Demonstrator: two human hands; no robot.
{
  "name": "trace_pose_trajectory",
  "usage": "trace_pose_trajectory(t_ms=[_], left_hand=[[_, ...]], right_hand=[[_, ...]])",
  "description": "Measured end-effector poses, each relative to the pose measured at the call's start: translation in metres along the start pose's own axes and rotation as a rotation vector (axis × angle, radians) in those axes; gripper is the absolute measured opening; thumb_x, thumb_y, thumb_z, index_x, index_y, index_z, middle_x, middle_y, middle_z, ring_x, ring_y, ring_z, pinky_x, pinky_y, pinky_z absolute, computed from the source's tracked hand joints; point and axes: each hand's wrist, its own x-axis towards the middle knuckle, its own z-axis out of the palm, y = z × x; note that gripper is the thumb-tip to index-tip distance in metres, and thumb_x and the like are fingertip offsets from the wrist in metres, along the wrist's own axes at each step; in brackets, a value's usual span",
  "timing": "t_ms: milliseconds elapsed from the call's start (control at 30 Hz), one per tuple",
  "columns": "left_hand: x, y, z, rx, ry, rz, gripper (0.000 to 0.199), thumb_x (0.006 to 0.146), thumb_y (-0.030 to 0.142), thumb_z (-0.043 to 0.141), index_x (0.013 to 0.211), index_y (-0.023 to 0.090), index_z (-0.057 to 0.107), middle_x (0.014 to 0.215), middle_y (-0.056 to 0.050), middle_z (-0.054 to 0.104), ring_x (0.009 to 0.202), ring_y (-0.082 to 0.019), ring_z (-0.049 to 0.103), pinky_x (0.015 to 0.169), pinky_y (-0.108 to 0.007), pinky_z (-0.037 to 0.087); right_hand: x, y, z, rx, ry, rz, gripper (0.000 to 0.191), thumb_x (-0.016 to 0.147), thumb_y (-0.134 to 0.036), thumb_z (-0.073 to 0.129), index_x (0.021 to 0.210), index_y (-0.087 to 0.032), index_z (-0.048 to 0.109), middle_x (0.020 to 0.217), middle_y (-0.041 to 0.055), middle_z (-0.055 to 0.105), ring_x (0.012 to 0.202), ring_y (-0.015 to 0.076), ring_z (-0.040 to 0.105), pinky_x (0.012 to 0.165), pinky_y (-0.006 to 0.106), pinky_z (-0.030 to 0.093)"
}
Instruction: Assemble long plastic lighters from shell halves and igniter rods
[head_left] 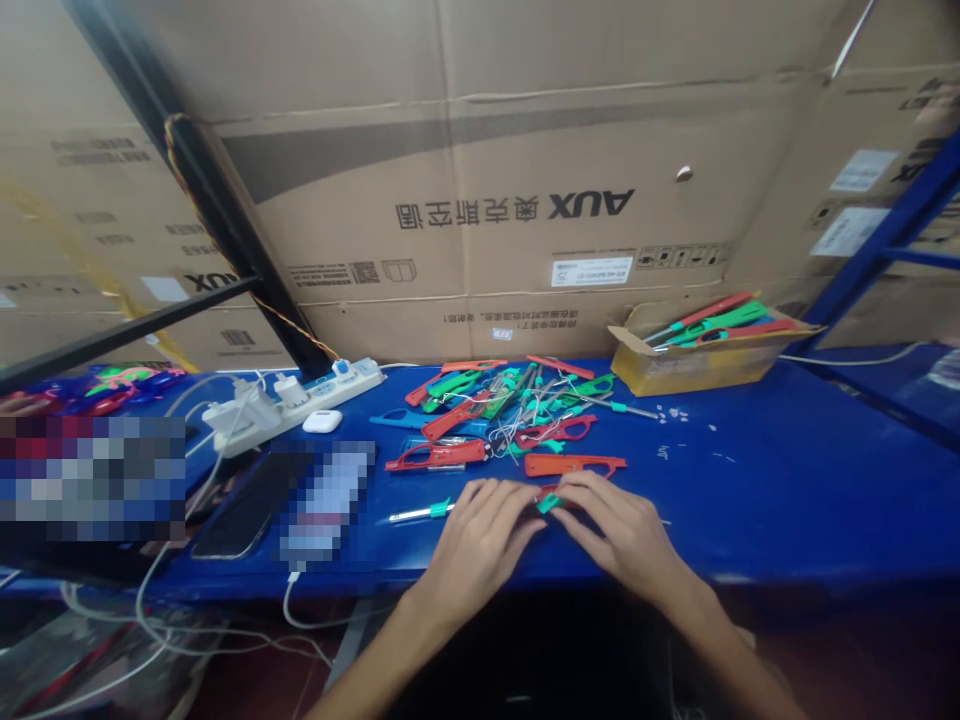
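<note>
on the left, the left hand (480,530) would do well to brace the red part (551,491) low over the counter (750,510); whether its grip is closed on it, i cannot tell. at right, the right hand (626,530), seemingly pinching the small green piece (549,503) between the hands, should seat it squarely, without force. both wrists angle inward, knuckles up, fingers curled, fingertips nearly meeting.

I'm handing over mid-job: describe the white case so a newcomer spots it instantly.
On the blue table, find the long white power strip at the left. The white case lies just on the near side of it, beyond the phones. Unlike the strip, it is small and rounded, with no plugs.
</note>
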Motion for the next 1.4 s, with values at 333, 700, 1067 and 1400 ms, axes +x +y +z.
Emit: trace_pose_trajectory(t_ms=[333, 700, 1067, 1400], left_hand=[[0.001, -0.001, 0.002, 0.042, 0.019, 0.062, 0.011, 0.108, 0.022, 0.054, 0.112, 0.02, 0.064, 0.106, -0.004, 0.076, 0.089, -0.021, 0.065, 0.088, -0.037, 0.043], [-0.008, -0.023, -0.015, -0.058, -0.013, -0.199, 0.013, 0.108, 0.022, 0.053, 0.099, 0.021, 0.063, 0.096, -0.001, 0.072, 0.088, -0.019, 0.063, 0.087, -0.037, 0.043], [-0.008, -0.025, -0.015, -0.017, -0.102, -0.153, 0.015, 0.108, 0.023, 0.051, 0.099, 0.02, 0.063, 0.098, -0.002, 0.072, 0.092, -0.021, 0.059, 0.087, -0.039, 0.042], [-0.008, -0.028, -0.01, 0.051, -0.085, -0.134, 0.019, 0.108, 0.027, 0.053, 0.097, 0.021, 0.067, 0.1, -0.004, 0.07, 0.094, -0.022, 0.061, 0.088, -0.04, 0.045]], right_hand=[[-0.001, -0.002, 0.001, 0.01, -0.079, -0.035, 0.02, 0.108, -0.028, 0.049, 0.11, -0.018, 0.066, 0.106, 0.0098, 0.075, 0.083, 0.0189, 0.076, 0.069, 0.027, 0.06], [-0.007, 0.01, 0.002, 0.051, -0.14, 0.079, 0.027, 0.107, -0.039, 0.052, 0.111, -0.024, 0.074, 0.106, 0.0069, 0.072, 0.068, 0.0137, 0.071, 0.058, 0.024, 0.054], [-0.008, 0.014, 0.004, 0.129, -0.26, 0.095, 0.029, 0.106, -0.039, 0.052, 0.117, -0.027, 0.076, 0.106, 0.0066, 0.068, 0.075, 0.0155, 0.07, 0.067, 0.027, 0.055], [-0.005, 0.013, 0.001, 0.184, -0.268, 0.1, 0.028, 0.106, -0.039, 0.054, 0.114, -0.027, 0.078, 0.105, 0.0062, 0.071, 0.075, 0.0153, 0.071, 0.069, 0.026, 0.056]])
